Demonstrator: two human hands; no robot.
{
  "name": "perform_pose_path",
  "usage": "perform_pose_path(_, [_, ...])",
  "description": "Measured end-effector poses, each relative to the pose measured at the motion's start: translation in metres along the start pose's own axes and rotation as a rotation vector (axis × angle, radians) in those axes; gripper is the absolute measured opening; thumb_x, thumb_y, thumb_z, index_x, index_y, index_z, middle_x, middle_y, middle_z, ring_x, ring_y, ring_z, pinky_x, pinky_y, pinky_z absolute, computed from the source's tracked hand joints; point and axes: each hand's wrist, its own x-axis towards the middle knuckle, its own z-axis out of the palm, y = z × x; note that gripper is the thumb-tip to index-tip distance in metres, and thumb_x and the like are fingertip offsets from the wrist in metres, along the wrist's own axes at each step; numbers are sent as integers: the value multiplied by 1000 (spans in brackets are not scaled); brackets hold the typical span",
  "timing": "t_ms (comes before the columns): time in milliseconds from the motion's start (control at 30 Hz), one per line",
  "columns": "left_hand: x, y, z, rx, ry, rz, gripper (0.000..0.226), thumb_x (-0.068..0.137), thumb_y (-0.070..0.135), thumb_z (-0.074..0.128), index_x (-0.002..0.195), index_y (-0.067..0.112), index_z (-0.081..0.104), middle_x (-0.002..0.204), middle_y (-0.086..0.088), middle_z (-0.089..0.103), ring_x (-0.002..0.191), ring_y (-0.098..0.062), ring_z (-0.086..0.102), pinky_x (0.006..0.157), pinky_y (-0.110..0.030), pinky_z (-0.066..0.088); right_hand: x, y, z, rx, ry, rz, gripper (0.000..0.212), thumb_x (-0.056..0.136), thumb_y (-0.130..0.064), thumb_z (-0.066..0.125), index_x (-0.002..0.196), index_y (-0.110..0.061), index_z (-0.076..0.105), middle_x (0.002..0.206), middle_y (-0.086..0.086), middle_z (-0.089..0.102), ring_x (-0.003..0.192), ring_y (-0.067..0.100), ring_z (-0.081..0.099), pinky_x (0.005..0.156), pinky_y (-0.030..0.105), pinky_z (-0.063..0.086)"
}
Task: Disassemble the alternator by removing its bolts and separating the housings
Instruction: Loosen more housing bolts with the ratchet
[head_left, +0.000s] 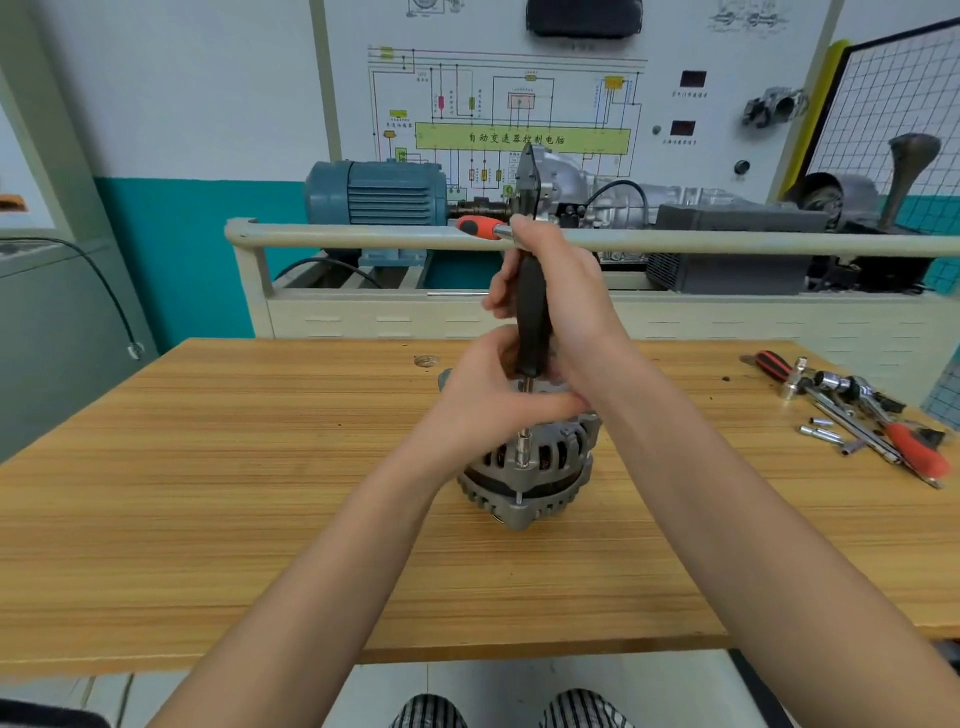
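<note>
Directly below the right hand (558, 291), which grips the upright nut driver (532, 317), its socket sits on a bolt (521, 460) of the alternator (535, 467); the left hand (485, 400) pinches the shaft, nearer the housing.

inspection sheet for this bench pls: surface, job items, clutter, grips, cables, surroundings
Surface: wooden bench top, one round hole near its far edge.
Job's things: alternator stands on the bench, housings still together; socket driver stands upright, its socket on a bolt at the housing rim.
Clutter: loose ratchets, extension bars and sockets at the far right of the bench.
Grips: right hand grips the driver's black handle; left hand curls round the driver shaft just above the alternator.
Cables: black cable hangs along the grey cabinet at left; none on the bench.
Surroundings: training rig behind with blue motor, gearbox and wiring diagram board.
</note>
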Motion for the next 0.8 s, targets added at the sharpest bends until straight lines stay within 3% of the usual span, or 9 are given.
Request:
perform_pose_path(67, [7, 14, 10, -126, 53, -19, 23, 71, 7, 77, 77, 10, 55, 63, 2, 56, 61, -12, 57, 68, -26, 50, 2, -9, -10, -156, -63, 45, 30, 83, -42, 58, 64, -20, 63, 74, 7, 63, 70, 14, 59, 73, 30, 47])
perform_pose_path(167, [13, 20, 20, -282, 103, -101, 29, 79, 7, 64, 63, 16, 42, 50, 4, 34, 45, -12, 34, 50, -27, 34, 9, -21, -30, -164, -128, 218, 44, 86, -51, 52, 93, -10, 68, 89, 10, 74, 86, 23, 68, 85, 36, 53])
perform_pose_path(233, [16, 21, 24, -295, 140, -133, 33, 83, 9, 62, 59, 18, 40, 47, 6, 31, 41, -10, 29, 44, -24, 30, 18, -22, -37, 79, -104, 414, 61, 88, -56, 47, 111, -2, 63, 106, 19, 71, 97, 30, 67, 85, 39, 54])
perform_pose_path(333, [20, 21, 26, -320, 156, -135, 36, 84, 10, 60, 58, 19, 38, 48, 5, 28, 40, -9, 26, 40, -22, 26, 35, -20, -27, 709, -94, 513, 58, 91, -39, 57, 129, 2, 46, 113, 23, 63, 90, 34, 64, 77, 40, 57])
perform_pose_path(433, [22, 19, 23, -357, 141, -162, 43, 86, 10, 58, 52, 23, 34, 45, 8, 28, 39, -8, 23, 39, -21, 23, 55, -15, -14, 977, 27, 458, 32, 86, -16, 65, 110, 0, 51, 76, 14, 59, 58, 23, 61, 51, 30, 56])
perform_pose_path(500, [22, 18, 20, -354, 112, -174, 51, 87, 12, 57, 45, 28, 35, 43, 10, 28, 37, -8, 22, 39, -20, 22, 63, -13, -15, 1052, -1, 419, 17, 89, -17, 62, 88, -3, 52, 56, 4, 47, 39, 11, 46, 39, 17, 42])
perform_pose_path(633, [23, 17, 15, -348, 41, -197, 58, 88, 13, 57, 36, 26, 35, 42, 10, 27, 36, -9, 20, 40, -22, 21, 58, -16, -31, 1372, -29, 351, 46, 97, -33, 53, 58, -12, 42, 41, -2, 34, 27, 10, 31, 28, 17, 27])
perform_pose_path(733, [23, 18, 11, -312, 19, -188, 53, 86, 9, 60, 41, 26, 38, 42, 7, 30, 38, -12, 27, 45, -26, 29, 42, -19, -37, 1426, 87, 169, 44, 99, -27, 48, 59, -19, 32, 38, -5, 31, 26, 8, 27, 27, 17, 21])
perform_pose_path(800, [22, 20, 11, -178, 71, -92, 38, 83, 6, 65, 52, 17, 45, 45, 4, 40, 42, -13, 40, 52, -28, 40, 29, -21, -37, 1402, 130, 58, 42, 96, -21, 48, 58, -20, 32, 39, -6, 30, 27, 7, 27, 26, 18, 21])
